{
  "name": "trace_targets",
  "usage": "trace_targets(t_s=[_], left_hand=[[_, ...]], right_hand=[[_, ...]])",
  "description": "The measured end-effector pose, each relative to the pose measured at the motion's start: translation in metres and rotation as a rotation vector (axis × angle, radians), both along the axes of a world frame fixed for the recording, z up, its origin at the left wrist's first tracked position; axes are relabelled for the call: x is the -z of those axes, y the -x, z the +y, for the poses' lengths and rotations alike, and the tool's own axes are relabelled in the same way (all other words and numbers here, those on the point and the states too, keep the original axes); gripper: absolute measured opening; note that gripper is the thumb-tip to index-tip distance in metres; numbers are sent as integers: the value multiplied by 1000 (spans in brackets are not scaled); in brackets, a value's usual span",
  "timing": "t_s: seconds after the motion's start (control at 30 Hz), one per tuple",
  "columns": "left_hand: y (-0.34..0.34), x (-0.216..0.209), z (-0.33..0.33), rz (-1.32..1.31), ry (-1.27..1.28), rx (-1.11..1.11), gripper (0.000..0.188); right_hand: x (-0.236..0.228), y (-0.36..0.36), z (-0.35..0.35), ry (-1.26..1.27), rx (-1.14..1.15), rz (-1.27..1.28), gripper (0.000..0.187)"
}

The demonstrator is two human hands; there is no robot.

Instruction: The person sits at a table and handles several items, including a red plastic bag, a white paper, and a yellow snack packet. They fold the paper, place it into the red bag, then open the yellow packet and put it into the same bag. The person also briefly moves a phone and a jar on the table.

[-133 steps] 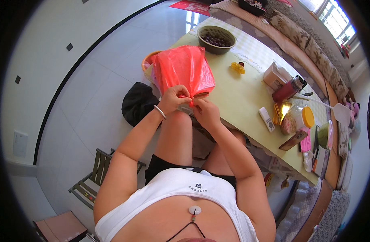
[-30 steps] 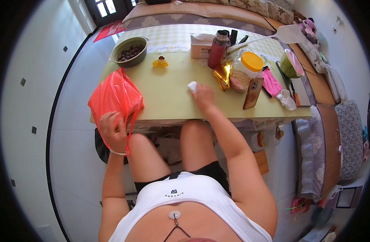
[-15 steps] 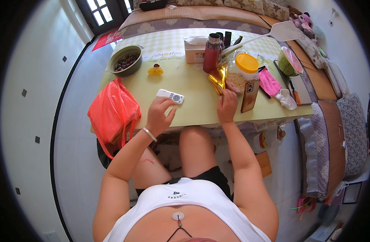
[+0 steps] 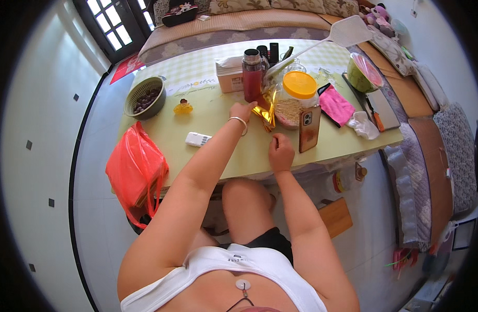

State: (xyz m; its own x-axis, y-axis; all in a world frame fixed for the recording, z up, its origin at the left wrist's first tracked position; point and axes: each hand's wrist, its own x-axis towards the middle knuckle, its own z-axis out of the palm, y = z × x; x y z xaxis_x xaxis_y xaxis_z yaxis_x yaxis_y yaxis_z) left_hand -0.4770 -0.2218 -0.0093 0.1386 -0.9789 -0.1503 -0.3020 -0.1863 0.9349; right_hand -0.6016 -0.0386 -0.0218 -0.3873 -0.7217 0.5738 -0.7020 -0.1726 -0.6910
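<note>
My left hand (image 4: 242, 111) reaches across the table, its fingertips pinched at the edge of a shiny gold foil packet (image 4: 268, 112). That packet lies between a dark red thermos flask (image 4: 252, 83) and a clear jar (image 4: 288, 112) of pale grains with a yellow lid. Near the table's front edge, my right hand (image 4: 281, 152) is curled closed; whatever its fingers hold, if anything, is hidden. Just right of it a phone (image 4: 309, 129) stands upright against the jar. A white remote control (image 4: 198, 139) lies left of my left forearm.
A red plastic bag (image 4: 136, 164) sits at the table's left edge, below a basket (image 4: 158, 104) of dark round fruit. A yellow ornament (image 4: 183, 107) stands nearby. To the right are a pink cloth (image 4: 336, 105), crumpled white tissue (image 4: 364, 126), an orange-handled knife (image 4: 377, 118) and a cut watermelon (image 4: 359, 75).
My left hand has moved from beside the remote control forward and right to the gold foil packet. My right hand has come off the packet and drawn back toward the table's front edge.
</note>
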Motion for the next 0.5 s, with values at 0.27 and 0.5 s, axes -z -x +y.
trace_targets(t_s=[0.27,0.5], left_hand=[[31,-20,-11,-255,-68,-8,45],[33,-25,-19,-304,-159,81,44]], right_hand=[[-5,5,1,-6,28,-73,28],[-4,4,-10,-113,49,158,43]])
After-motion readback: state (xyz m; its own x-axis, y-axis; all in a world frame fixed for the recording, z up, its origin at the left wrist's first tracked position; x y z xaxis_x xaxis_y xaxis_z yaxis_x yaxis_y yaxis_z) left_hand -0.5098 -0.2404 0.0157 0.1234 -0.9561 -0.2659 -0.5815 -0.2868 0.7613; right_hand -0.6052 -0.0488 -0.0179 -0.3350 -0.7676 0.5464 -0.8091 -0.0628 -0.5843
